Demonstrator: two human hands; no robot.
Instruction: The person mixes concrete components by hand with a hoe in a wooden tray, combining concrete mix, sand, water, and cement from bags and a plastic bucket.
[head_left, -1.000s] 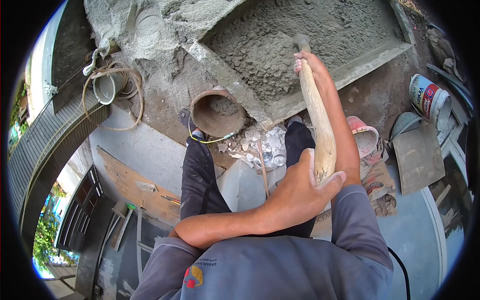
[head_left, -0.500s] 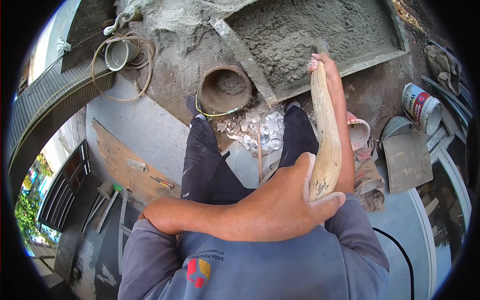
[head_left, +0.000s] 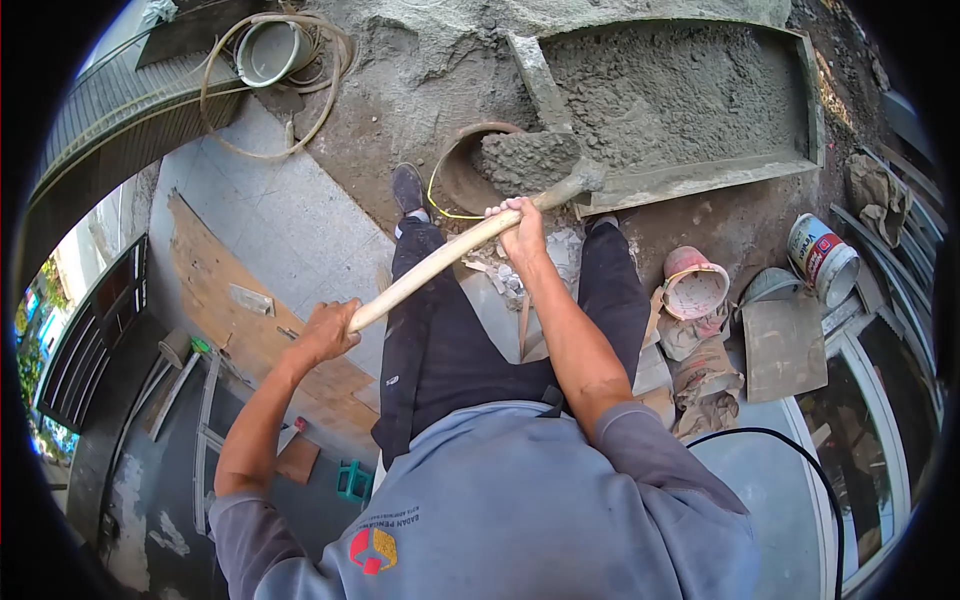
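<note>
Both my hands are closed round the pale wooden handle of a hoe (head_left: 430, 265). My left hand (head_left: 330, 330) grips the butt end, out to the left of my legs. Farther up the shaft, my right hand (head_left: 521, 236) holds it close to the head. A heap of wet grey mortar (head_left: 530, 160) sits at the hoe's head and hides the blade. That heap is over the mouth of a round bucket (head_left: 458, 178) between my feet. Right behind it lies the mixing trough (head_left: 700, 180), filled with more mortar.
White rubble (head_left: 563, 250) lies between my legs. To the right stand a reddish bucket (head_left: 694, 285), a paint pail (head_left: 823, 260) and crumpled paper sacks (head_left: 706, 385). At upper left, a coiled hose (head_left: 335, 85) surrounds another bucket (head_left: 272, 53). A plywood sheet (head_left: 235, 290) lies on the left.
The hoe has swung from upright over the trough to a slant, its head now loaded with mortar over the bucket. My left hand has moved out to the left, my right hand leftward and down.
</note>
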